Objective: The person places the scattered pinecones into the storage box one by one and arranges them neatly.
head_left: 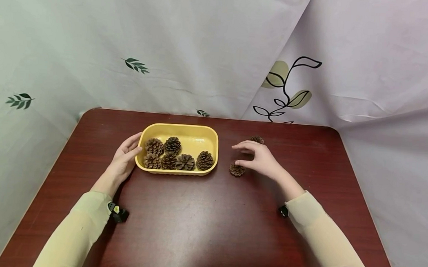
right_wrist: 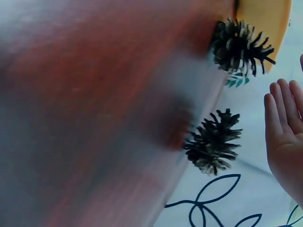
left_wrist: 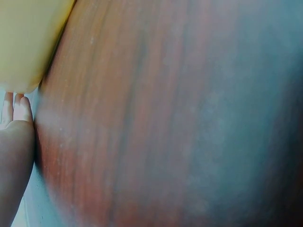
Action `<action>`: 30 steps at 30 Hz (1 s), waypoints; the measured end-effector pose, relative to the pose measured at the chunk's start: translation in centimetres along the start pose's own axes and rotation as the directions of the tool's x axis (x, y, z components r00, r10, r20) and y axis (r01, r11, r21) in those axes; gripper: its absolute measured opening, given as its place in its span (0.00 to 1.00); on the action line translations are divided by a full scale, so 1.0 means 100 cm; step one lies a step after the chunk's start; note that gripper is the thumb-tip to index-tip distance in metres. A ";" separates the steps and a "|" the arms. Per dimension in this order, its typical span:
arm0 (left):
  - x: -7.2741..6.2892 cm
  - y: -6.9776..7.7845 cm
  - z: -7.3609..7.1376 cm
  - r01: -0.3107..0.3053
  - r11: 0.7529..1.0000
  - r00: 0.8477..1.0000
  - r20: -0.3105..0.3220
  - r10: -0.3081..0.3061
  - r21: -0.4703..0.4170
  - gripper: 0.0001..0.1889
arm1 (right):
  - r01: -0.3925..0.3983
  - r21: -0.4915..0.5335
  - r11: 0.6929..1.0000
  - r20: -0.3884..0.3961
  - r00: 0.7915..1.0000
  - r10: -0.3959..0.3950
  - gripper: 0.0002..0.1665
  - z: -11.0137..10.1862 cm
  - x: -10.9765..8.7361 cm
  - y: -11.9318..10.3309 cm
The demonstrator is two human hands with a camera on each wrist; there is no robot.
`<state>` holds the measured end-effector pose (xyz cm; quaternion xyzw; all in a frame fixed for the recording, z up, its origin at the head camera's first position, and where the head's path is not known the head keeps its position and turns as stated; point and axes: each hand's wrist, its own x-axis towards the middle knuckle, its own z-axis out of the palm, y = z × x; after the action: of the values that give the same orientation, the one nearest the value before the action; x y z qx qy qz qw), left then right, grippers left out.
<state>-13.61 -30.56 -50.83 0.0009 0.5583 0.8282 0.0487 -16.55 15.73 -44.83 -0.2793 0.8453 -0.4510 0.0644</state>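
Note:
A yellow plastic tray [head_left: 179, 127] holds several brown pine cones, most of them along its near side. My left hand [head_left: 124, 156] holds the tray's left end, thumb at the rim and fingers against the outer wall. In the left wrist view its fingertips meet the tray [left_wrist: 28, 47]. My right hand [head_left: 262, 159] hovers right of the tray, thumb and fingers spread apart with nothing between them. Its thumb tip overlaps a pine cone [head_left: 237, 170] on the table. Another pine cone [head_left: 257, 140] lies farther back, partly hidden behind this hand. Both loose cones show in the right wrist view.
The dark red wooden table [head_left: 194, 222] runs back to a pale cloth backdrop [head_left: 186, 46] printed with leaves. Black wrist cameras sit on both forearms, one the left wrist camera [head_left: 118, 212].

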 end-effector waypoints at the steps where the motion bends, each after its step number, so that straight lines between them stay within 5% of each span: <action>1: 0.000 0.000 0.000 0.001 1.000 1.000 0.000 -0.001 0.002 0.24 | -0.002 -0.003 1.000 0.003 1.000 0.002 0.26 0.001 -0.002 0.002; 14: 0.001 -0.001 0.000 -0.004 1.000 1.000 0.000 0.004 -0.004 0.24 | -0.019 -0.175 0.984 0.062 0.998 0.030 0.26 0.007 -0.014 0.014; 30: 0.002 -0.003 -0.002 -0.017 1.000 1.000 0.004 0.017 0.014 0.25 | -0.005 -0.212 0.977 0.088 0.996 0.024 0.26 0.010 -0.015 0.019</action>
<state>-13.81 -30.65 -51.20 0.0077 0.5640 0.8246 0.0427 -15.71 16.63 -47.20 -0.2985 0.8867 -0.3449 0.0759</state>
